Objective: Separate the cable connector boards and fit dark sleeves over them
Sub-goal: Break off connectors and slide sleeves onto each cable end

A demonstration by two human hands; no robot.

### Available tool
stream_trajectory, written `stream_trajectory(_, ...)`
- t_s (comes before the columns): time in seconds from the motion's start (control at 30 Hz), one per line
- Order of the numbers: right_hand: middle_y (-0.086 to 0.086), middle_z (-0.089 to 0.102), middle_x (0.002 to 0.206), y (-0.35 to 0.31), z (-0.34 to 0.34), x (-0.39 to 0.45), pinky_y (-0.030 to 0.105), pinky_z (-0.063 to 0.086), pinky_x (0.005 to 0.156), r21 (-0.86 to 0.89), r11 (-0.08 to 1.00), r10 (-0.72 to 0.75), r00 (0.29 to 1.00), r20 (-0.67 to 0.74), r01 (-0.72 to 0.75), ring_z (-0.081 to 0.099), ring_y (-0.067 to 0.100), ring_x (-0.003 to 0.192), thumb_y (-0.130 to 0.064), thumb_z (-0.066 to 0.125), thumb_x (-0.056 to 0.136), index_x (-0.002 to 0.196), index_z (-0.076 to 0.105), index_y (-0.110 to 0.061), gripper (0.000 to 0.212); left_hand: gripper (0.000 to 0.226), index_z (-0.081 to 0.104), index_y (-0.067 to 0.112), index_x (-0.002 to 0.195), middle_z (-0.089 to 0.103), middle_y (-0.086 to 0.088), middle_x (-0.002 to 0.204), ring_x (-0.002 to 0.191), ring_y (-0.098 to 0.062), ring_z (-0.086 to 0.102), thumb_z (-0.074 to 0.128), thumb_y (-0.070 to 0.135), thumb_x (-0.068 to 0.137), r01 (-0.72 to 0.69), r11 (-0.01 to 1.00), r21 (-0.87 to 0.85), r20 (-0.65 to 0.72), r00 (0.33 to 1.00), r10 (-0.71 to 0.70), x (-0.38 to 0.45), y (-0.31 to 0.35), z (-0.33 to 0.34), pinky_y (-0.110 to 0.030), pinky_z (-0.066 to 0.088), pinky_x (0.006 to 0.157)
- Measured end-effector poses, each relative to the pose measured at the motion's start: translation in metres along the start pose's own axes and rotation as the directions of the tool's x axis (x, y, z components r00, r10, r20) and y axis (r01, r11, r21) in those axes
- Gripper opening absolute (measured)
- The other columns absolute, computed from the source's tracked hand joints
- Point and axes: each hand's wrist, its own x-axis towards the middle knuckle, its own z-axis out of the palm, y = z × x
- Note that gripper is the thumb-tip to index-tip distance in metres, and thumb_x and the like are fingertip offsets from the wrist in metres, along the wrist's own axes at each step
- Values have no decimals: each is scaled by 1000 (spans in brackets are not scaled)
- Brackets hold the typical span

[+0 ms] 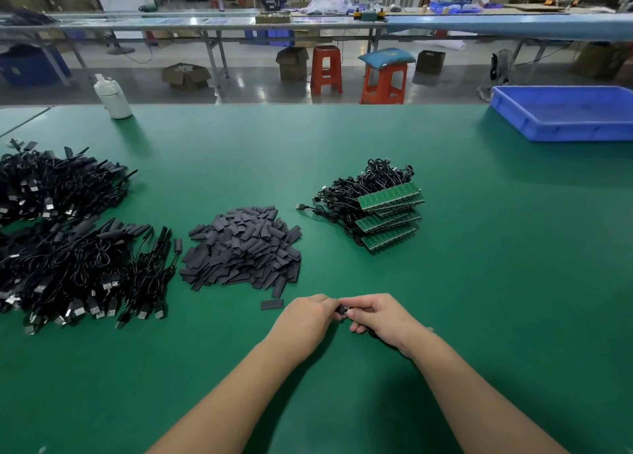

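Near the desk's front edge, my left hand [305, 320] and right hand [375, 318] both pinch 1 small dark piece [343, 309], looks like I'm mid-sleeving, so next it needs pushing fully on, I guess.

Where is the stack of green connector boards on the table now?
In the head view, the green connector boards lie right of centre on the green table, right of the pile of dark sleeves.

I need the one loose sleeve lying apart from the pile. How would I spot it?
Start at the big heap of dark sleeves in the middle of the green table. Go to its near edge, toward the left hand. The single sleeve lies flat on the bare mat, apart from the heap and from the hand.
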Motion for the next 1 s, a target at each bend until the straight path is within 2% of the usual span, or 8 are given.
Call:
stream_trajectory(0.07, 9, 72, 85, 0, 0, 0, 17, 51, 71, -6, 1000, 3, 1000, 2, -3, 62, 7, 67, -3, 59, 96, 124, 67, -11, 30, 25, 62, 23, 119, 67, 2, 107, 97, -19, 64, 48, 25, 99, -18, 1000, 5, -13, 1000, 18, 0, 0, 0, -27, 44, 82)
stream_trajectory(0.27, -3, 76, 86, -3, 1, -1, 17, 51, 69, 17, 1000, 5, 1000, 5, -5, 63, 6, 66, -3, 61, 94, 117, 71, -14, 27, 22, 70, 19, 112, 71, 1, 103, 93, -19, 66, 54, 22, 97, -34, 994, -101, -87, 996, 25, -2, -2, 1, -33, 50, 83)
stream_trajectory(0.4, 2, 78, 90, -6, 1, -2, 17, 51, 68, 42, 999, 24, 1000, 10, -24, 65, 8, 68, -5, 65, 92, 108, 75, -18, 23, 21, 71, 18, 111, 72, 2, 102, 91, -19, 66, 56, 23, 97, -16, 992, -122, -128, 992, 0, -6, -2, 5, -30, 50, 80)
stream_trajectory(0.5, 7, 77, 89, -6, 1, -1, 17, 51, 67, 35, 999, 33, 999, 4, -33, 65, 9, 69, -4, 65, 91, 112, 74, -13, 25, 26, 68, 20, 117, 69, -1, 104, 94, -22, 64, 53, 30, 99, 50, 994, -102, -97, 993, -60, -7, -1, 7, -31, 47, 83)
stream_trajectory(0.67, 13, 74, 87, -6, 0, -2, 18, 52, 70, 32, 999, 22, 1000, 15, -23, 64, 9, 68, -4, 63, 93, 120, 70, -9, 28, 31, 62, 23, 123, 64, -2, 104, 99, -25, 61, 48, 38, 100, 116, 993, 1, 31, 993, -116, 0, 3, 3, -35, 46, 84)
stream_trajectory(0.8, 10, 73, 84, -8, 0, -3, 16, 51, 69, 8, 1000, 9, 1000, 9, -9, 65, 8, 68, -5, 60, 96, 122, 69, -7, 27, 30, 64, 24, 121, 63, -4, 96, 94, -25, 60, 47, 38, 101, 119, 993, 11, 32, 992, -120, 2, 3, 1, -33, 44, 80)
stream_trajectory(1.0, 7, 74, 83, -12, 3, -3, 17, 52, 65, 17, 999, 34, 999, -30, -33, 63, 7, 61, -2, 62, 94, 122, 67, -3, 28, 33, 66, 20, 118, 68, -2, 104, 97, -22, 62, 44, 38, 102, 88, 996, -35, 0, 996, -88, -3, 2, 3, -34, 45, 86)
